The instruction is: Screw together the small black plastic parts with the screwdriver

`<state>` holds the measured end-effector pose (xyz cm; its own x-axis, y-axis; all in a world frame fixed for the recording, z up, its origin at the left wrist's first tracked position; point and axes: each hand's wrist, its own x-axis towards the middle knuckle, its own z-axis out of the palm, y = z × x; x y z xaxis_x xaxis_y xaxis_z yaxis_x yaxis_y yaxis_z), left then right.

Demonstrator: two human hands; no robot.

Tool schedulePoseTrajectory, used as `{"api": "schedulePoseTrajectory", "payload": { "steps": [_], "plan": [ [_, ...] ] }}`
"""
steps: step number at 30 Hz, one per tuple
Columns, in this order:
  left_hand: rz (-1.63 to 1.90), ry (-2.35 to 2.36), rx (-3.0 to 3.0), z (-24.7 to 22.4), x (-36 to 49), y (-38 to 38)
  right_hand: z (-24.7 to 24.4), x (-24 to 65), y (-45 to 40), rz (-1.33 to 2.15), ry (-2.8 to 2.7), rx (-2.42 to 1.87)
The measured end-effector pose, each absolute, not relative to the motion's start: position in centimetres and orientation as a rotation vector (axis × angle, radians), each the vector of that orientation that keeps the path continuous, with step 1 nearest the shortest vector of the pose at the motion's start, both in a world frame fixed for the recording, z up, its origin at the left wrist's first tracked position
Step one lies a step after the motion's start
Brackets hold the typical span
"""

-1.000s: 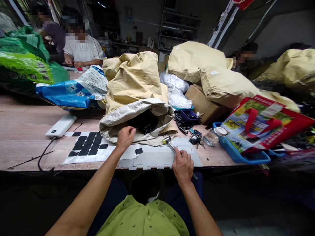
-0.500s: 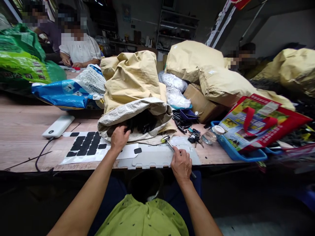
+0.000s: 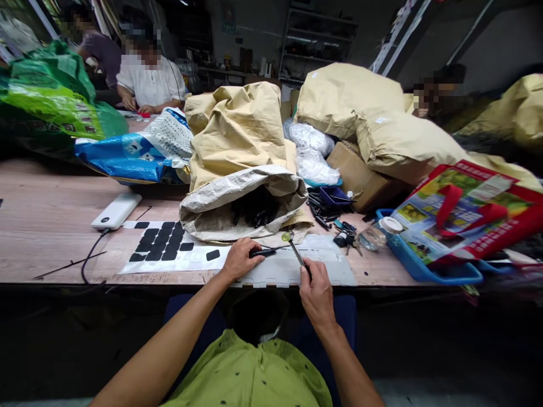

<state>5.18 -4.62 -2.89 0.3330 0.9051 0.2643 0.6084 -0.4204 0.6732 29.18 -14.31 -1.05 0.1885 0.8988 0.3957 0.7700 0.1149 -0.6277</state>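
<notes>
My left hand (image 3: 240,261) grips a slim black plastic piece (image 3: 263,252), its fingers closed on one end, low over a grey board (image 3: 339,264) at the table's front edge. A thin dark tip points right from the piece. In my right hand (image 3: 317,291) is a small hammer (image 3: 298,256), held by its handle, its yellowish head up beside that tip. Just behind both hands a sack (image 3: 202,217) lies with its mouth facing me, and black parts (image 3: 257,212) show inside. Left of my left hand is a white sheet (image 3: 127,267) bearing black rounded squares (image 3: 159,240).
A white power bank (image 3: 116,211) with a cable lies at left. To the right are black pieces (image 3: 319,212), keys (image 3: 348,240), a clear jar (image 3: 374,237) and a blue basket (image 3: 449,273) under a shopping bag (image 3: 458,212). Full sacks (image 3: 407,138) stand behind; other people sit beyond.
My left hand has left the sack's mouth and come right and toward me, now with the black piece. The hammer stays in my right hand. The whole view has shifted slightly.
</notes>
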Motion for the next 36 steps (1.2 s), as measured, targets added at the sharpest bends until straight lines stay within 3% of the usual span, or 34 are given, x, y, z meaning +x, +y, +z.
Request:
{"api": "schedulePoseTrajectory", "payload": {
  "steps": [7,29,36],
  "plan": [
    [0.860,1.352,2.090,-2.8,5.3,-4.7,-0.4,25.6,-16.0,0.513,-1.711,-1.476],
    [0.825,1.378,2.073,-2.4,5.4,-4.8,-0.3,26.2,-16.8,0.392,-1.756,-1.529],
    [0.821,1.373,2.101,-2.3,5.2,-4.9,-0.3,29.3,-14.1,0.138,-1.688,-1.751]
  ]
}}
